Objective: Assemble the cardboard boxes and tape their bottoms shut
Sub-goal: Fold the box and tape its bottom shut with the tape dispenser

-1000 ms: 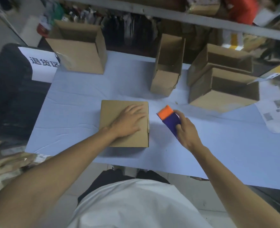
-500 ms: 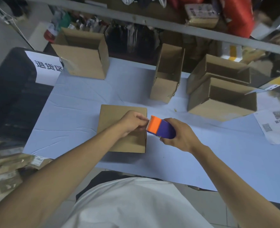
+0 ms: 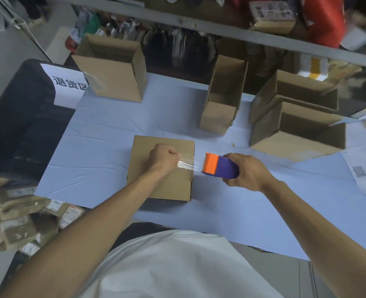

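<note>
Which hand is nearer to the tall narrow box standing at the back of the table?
The right hand. It holds the tape dispenser just below and right of the tall box; the left hand lies farther left, on the closed box.

Brown box (image 3: 154, 186); orange-and-purple tape dispenser (image 3: 219, 166); pale-blue table (image 3: 253, 216).

Table (image 3: 104, 160), free room and obstructions.
- Left edge to the flat box (image 3: 156, 179): bare sheet, open passage.
- Far-left corner: open box (image 3: 115, 80).
- Far edge, centre: tall box (image 3: 220, 108); bare lane between these two.
- Far-right corner: two open boxes stacked, upper (image 3: 294, 91), lower (image 3: 296, 136), apparently touching.
- Right edge: printed paper (image 3: 365, 168).
- Near-right area: bare.
- Overhead: shelf rail (image 3: 199, 29) above the far edge.
</note>
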A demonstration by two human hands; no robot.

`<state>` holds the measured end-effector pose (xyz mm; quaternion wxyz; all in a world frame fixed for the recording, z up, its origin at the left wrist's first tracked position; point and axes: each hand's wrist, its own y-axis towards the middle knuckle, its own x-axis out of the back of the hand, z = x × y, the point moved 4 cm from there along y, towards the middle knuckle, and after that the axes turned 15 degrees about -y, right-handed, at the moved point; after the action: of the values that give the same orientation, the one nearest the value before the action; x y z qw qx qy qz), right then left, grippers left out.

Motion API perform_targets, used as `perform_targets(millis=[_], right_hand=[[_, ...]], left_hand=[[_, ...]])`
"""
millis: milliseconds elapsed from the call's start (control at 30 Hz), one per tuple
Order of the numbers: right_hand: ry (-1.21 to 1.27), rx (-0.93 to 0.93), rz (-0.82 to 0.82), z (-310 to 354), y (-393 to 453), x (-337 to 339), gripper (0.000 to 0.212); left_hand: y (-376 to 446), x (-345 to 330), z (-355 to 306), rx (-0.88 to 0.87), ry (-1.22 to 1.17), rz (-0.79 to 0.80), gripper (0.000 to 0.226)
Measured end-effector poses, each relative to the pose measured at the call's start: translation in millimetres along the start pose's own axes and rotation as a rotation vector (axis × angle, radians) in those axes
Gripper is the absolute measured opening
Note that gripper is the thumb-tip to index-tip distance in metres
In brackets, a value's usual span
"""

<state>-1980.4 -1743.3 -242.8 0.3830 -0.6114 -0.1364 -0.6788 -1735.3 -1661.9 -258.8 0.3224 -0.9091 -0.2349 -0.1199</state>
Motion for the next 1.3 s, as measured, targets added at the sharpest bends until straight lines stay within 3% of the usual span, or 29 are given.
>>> perform_targets(millis=[300, 433, 533, 600, 700, 767, 833, 967, 1067, 1133, 1233, 1300], right_hand=[[-0.117, -0.019, 0.122, -22.2, 19.6, -9.5, 0.055], [-0.174, -0.013, 0.18, -17.4, 30.3, -16.7, 0.051], [-0.236, 0.002, 0.211, -12.0, 38.7, -18.9, 0.049], [-0.262, 0.011, 0.236, -5.9, 43.4, -19.2, 0.049], [-0.264, -0.059, 0.326, 8.3, 53.5, -22.2, 0.043], [-0.248, -0.16, 0.461, 16.5, 56.6, -25.1, 0.043], [-0.235, -0.203, 0.528, 17.5, 53.8, -30.3, 0.045], [-0.15, -0.273, 0.369, 0.5, 31.7, -20.4, 0.033], [-0.03, -0.207, 0.158, -3.8, 10.4, -8.3, 0.04], [0.094, -0.173, 0.028, 0.8, -0.8, -0.9, 0.044], [0.184, -0.129, -0.048, 15.3, -6.7, 5.0, 0.053], [0.199, -0.117, -0.053, 24.4, -7.1, 6.0, 0.057]], left_hand=[[-0.9, -7.0, -3.5, -0.055, 0.16, -0.075, 0.021], [-1.1, -10.0, -10.7, -0.174, 0.492, -0.072, 0.011], [3.4, -5.9, -17.9, -0.169, 0.671, -0.084, 0.026], [3.4, -13.0, -23.0, -0.337, 0.66, 0.05, 0.015], [-4.3, -28.9, -22.4, -0.642, 0.619, 0.437, 0.025], [-0.4, -30.2, -15.0, -0.589, 0.633, 0.569, 0.02], [1.9, -31.3, -9.1, -0.541, 0.632, 0.613, 0.011], [-2.7, -40.0, -11.1, -0.626, 0.763, 0.533, 0.021], [-0.7, -38.6, -17.4, -0.531, 0.444, 0.468, 0.034], [2.2, -33.2, -19.9, -0.395, 0.186, 0.375, 0.022], [-6.5, -35.7, -13.3, -0.162, -0.047, 0.489, 0.022], [-11.9, -35.1, -12.0, -0.1, -0.216, 0.522, 0.026]])
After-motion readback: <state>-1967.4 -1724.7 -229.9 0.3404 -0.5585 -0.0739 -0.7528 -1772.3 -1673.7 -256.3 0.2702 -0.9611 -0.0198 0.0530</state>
